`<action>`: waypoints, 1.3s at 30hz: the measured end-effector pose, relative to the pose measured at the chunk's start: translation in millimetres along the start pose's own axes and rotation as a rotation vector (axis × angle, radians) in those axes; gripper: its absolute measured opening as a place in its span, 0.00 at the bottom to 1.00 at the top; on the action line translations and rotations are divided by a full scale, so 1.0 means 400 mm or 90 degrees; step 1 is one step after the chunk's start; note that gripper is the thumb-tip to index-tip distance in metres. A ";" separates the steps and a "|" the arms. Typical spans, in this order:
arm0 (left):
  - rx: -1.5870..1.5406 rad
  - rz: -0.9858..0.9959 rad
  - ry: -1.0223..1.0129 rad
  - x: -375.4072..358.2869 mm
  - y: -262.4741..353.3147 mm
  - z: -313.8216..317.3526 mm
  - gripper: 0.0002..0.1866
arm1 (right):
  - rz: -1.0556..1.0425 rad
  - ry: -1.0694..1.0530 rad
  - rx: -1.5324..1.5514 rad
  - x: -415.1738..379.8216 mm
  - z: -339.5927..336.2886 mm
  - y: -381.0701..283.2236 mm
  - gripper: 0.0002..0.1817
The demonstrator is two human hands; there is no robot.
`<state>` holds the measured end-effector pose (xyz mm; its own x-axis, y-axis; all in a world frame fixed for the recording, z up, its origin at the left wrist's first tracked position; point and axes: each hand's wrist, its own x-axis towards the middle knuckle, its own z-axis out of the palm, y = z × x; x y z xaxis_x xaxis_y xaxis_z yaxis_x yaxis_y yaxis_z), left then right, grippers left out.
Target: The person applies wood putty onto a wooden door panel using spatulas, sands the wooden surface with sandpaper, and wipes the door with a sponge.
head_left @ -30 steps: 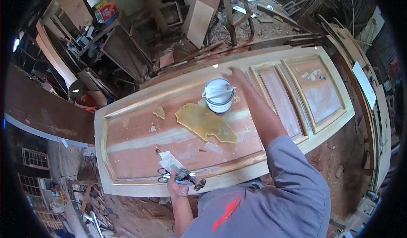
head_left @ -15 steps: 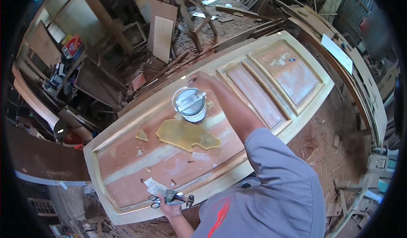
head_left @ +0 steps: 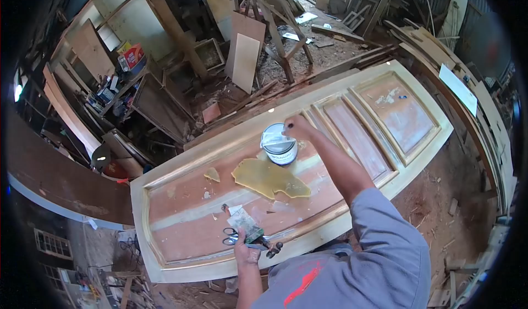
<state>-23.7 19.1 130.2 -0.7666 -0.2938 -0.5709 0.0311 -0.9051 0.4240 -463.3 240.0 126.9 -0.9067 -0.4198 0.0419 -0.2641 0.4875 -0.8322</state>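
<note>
My left hand (head_left: 246, 250) is closed around a bundle of tools at the near edge of a wooden panelled door (head_left: 148, 254). Scissors (head_left: 230, 236) with dark loop handles stick out of it, beside a smeared flat scraper (head_left: 242, 221) and a dark metal tool (head_left: 274, 249), perhaps a hammer. Over the far right rim of a tin can (head_left: 281, 156), my right hand (head_left: 297, 127) has its fingers curled at the end of a pale flat scraper (head_left: 276, 138) lying across the can's top. A yellowish irregular sheet (head_left: 269, 178) lies on the door in front of the can.
A small yellowish scrap (head_left: 212, 174) and dried bits lie on the door panel. Beyond it stand a wooden trestle (head_left: 272, 28) and leaning boards (head_left: 245, 56). Stacked planks (head_left: 462, 72) line the right side, where a blurred person (head_left: 489, 45) appears. Shavings litter the floor.
My right hand has come from beyond the can onto the scraper's end at its rim. The bundle in my left hand has turned somewhat. The whole view has shifted.
</note>
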 end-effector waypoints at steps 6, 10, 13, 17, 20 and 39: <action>-0.003 -0.045 -0.009 0.024 -0.024 0.016 0.21 | 0.027 0.125 0.108 -0.149 0.006 -0.075 0.11; 0.034 -0.084 -0.041 0.042 -0.045 0.029 0.20 | 0.066 0.287 0.177 -0.319 -0.136 -0.086 0.10; 0.097 -0.114 -0.040 0.048 -0.088 0.085 0.20 | 0.098 0.343 0.242 -0.476 -0.273 -0.102 0.08; 0.141 -0.160 -0.121 0.035 -0.211 0.199 0.21 | 0.103 0.419 0.322 -0.656 -0.486 -0.095 0.07; 0.209 -0.221 -0.217 0.009 -0.345 0.305 0.21 | 0.134 0.474 0.336 -0.803 -0.664 -0.036 0.08; 0.277 -0.348 -0.206 -0.142 -1.653 0.902 0.22 | 0.117 0.674 0.251 -1.269 -1.703 0.735 0.03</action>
<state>-232.4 745.1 136.0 -0.7513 0.3261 -0.5737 -0.6106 -0.6732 0.4170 -304.7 1117.9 237.4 -0.7926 0.5790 0.1912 -0.1471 0.1227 -0.9815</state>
